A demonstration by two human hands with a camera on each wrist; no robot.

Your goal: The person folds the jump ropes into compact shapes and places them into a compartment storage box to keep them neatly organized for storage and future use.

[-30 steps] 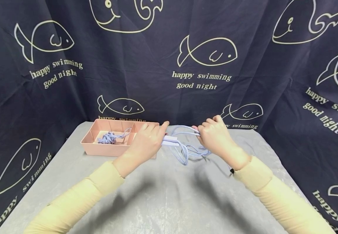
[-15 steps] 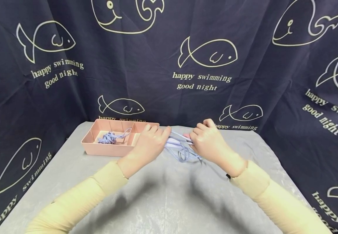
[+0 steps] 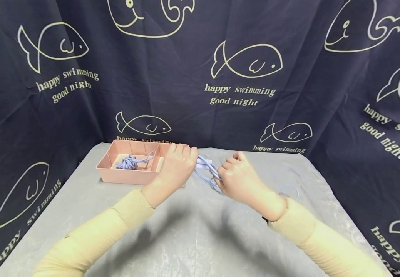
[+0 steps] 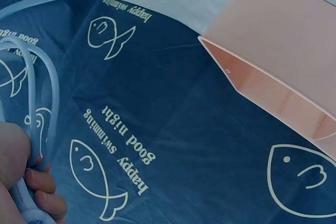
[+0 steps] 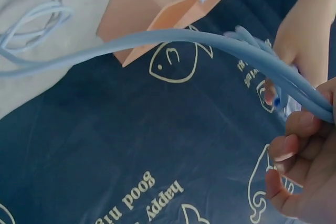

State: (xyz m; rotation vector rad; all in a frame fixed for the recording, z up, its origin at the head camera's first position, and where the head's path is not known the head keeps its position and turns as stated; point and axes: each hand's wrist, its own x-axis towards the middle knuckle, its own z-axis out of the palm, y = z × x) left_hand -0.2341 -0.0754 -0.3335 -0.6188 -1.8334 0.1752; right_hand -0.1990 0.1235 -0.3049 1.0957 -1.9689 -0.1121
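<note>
1. Blue cable (image 3: pixel 209 168), looped: over our counter (image 3: pixel 200 242), beside the pink box (image 3: pixel 127 177).
2. Left grip (image 3: pixel 177 164) and right grip (image 3: pixel 240 179): each closed around the cable.
3. Loops (image 4: pixel 53 77), small: we would gather these evenly, under gentle tension.

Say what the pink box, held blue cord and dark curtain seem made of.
Pink box: probably plastic, satin; smooth, stiff walls.
Held blue cord: likely rubber or plastic, slightly shiny; smooth bends.
Dark curtain: apparently matt fabric; folds and creases.
</note>
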